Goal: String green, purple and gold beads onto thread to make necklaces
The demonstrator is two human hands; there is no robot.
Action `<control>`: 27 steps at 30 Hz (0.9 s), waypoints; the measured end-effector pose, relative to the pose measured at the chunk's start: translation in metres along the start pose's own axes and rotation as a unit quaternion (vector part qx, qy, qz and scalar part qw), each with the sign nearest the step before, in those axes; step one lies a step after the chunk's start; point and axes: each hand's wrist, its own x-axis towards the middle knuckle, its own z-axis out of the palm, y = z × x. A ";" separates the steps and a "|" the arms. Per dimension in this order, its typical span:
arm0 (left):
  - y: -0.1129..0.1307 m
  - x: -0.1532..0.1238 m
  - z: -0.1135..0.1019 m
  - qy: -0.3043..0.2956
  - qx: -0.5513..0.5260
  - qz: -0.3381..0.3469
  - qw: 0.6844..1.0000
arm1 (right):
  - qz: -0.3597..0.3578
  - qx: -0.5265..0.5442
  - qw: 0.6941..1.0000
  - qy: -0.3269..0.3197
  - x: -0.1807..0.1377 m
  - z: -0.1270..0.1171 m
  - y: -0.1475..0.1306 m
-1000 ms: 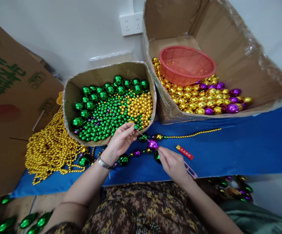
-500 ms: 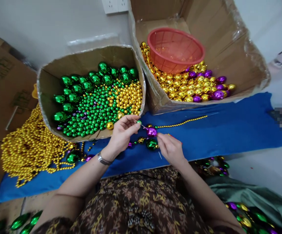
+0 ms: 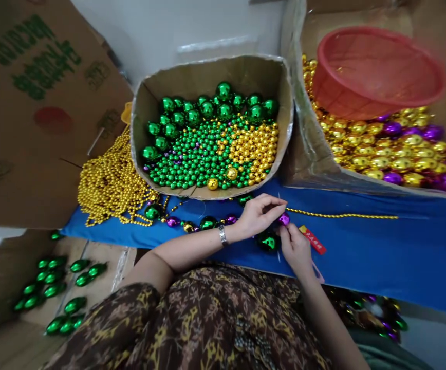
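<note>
My left hand is closed, thumb and fingertips pinched together on a thin string, with a short pale end sticking up beside them. Just below, the fingertips of my right hand are closed on a shiny purple bead, partly covered by both hands. From the pinch a strand of small gold beads runs right across the blue cloth. A large green bead lies under my hands. Larger green, purple and gold beads form a strand left of them, partly behind my left wrist.
A cardboard box of green and gold beads stands behind my hands. Another box at right holds gold and purple beads and a red basket. Gold bead strands are heaped at left. A red and yellow object lies by my right hand.
The view has turned left, so everything sits further right in the picture. My hands have come closer together at the purple bead. The small green bead at my left fingertips no longer shows.
</note>
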 end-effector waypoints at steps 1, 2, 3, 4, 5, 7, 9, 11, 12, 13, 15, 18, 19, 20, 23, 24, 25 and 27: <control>-0.003 -0.001 -0.001 -0.002 -0.001 -0.002 1.000 | -0.008 -0.012 1.000 0.009 -0.001 0.003 -0.001; -0.005 -0.002 -0.001 -0.006 -0.004 -0.007 1.000 | -0.018 -0.025 0.999 0.019 -0.002 0.005 -0.001; -0.006 -0.002 -0.001 -0.013 -0.009 -0.013 1.000 | -0.030 -0.037 0.999 0.026 -0.003 0.006 -0.001; -0.007 -0.003 -0.002 -0.022 -0.011 -0.019 1.000 | -0.044 -0.047 0.998 0.028 -0.003 0.006 0.000; -0.008 -0.003 -0.002 -0.033 -0.007 -0.021 0.999 | -0.058 -0.057 0.996 0.024 -0.002 0.004 0.000; -0.007 -0.003 -0.004 -0.052 0.029 -0.003 0.998 | -0.071 -0.076 0.995 0.006 0.000 -0.006 0.000; -0.006 -0.003 -0.004 -0.076 0.084 0.038 0.993 | -0.054 -0.074 0.996 0.003 0.002 -0.019 -0.003; -0.005 -0.004 -0.002 -0.110 0.124 0.076 0.983 | -0.017 -0.038 0.999 0.022 0.004 -0.032 -0.012; -0.005 -0.005 0.000 -0.126 0.134 0.088 0.979 | -0.003 -0.018 0.999 0.035 0.005 -0.037 -0.017; -0.006 -0.007 0.002 -0.138 0.140 0.094 0.976 | 0.002 -0.005 0.999 0.050 0.007 -0.041 -0.023; -0.008 -0.009 0.007 -0.140 0.148 0.100 0.974 | -0.004 -0.001 0.996 0.084 0.010 -0.043 -0.033; -0.010 -0.011 0.013 -0.139 0.149 0.108 0.973 | 0.003 -0.002 0.992 0.126 0.017 -0.042 -0.042; -0.010 -0.010 0.014 -0.144 0.145 0.109 0.973 | 0.010 0.001 0.992 0.126 0.020 -0.041 -0.043; -0.010 -0.009 0.015 -0.148 0.138 0.106 0.973 | 0.015 0.001 0.992 0.123 0.023 -0.042 -0.044; -0.008 -0.003 0.017 -0.148 0.125 0.076 0.978 | 0.032 0.002 0.988 0.153 0.031 -0.053 -0.040; -0.007 -0.001 0.017 -0.147 0.123 0.066 0.979 | 0.048 0.019 0.981 0.185 0.034 -0.059 -0.037; -0.007 0.001 0.018 -0.148 0.121 0.060 0.980 | 0.070 0.046 0.971 0.224 0.037 -0.065 -0.034; -0.007 0.004 0.020 -0.154 0.119 0.058 0.979 | 0.110 0.120 0.941 0.298 0.043 -0.080 -0.024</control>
